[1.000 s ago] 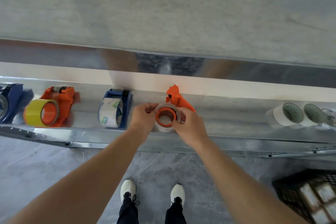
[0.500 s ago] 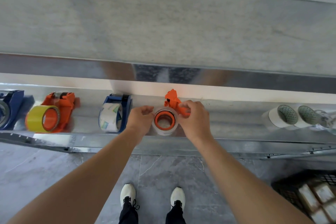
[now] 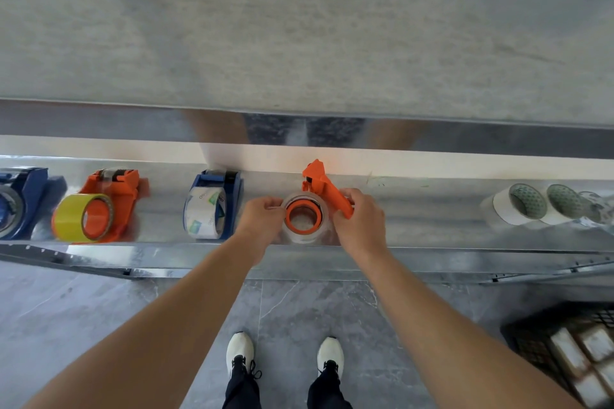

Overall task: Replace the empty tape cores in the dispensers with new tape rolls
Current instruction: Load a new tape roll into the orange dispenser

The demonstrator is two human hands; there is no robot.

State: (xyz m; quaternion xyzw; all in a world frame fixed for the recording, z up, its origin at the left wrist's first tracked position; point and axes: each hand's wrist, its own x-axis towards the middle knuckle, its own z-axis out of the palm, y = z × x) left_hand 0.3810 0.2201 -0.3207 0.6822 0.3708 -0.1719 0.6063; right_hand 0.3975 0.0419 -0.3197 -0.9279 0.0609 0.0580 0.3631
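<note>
— Where is the new roll sitting?

— The clear tape roll (image 3: 304, 198) is on the orange hub (image 3: 288, 220) of the orange dispenser (image 3: 327, 191). The dispenser lies on the metal shelf (image 3: 415, 226) straight in front of you, with the roll's open face turned up towards you and its cutter end pointing away, towards the back of the shelf.

— And my hands?

— Your left hand (image 3: 262, 217) pinches the roll's left rim between thumb and fingertips. Your right hand (image 3: 360, 222) is curled round the dispenser's body on the roll's right side, gripping it.

— What is beside it?

— Just to your left stands a blue dispenser (image 3: 232, 189) loaded with a printed clear roll (image 3: 204, 216). Further left is a second orange dispenser (image 3: 123, 186) carrying a yellow tape roll (image 3: 71, 219). At the shelf's left end another blue dispenser (image 3: 25, 192) is cut off by the frame. Well apart on your right, white rolls (image 3: 501, 209) lie on their sides in a row, touching one another.

— And below the shelf?

— Grey tiled floor (image 3: 99, 309), your white shoes (image 3: 240, 350) and a dark crate (image 3: 531, 339) in the lower right corner. I cannot tell what it holds.
</note>
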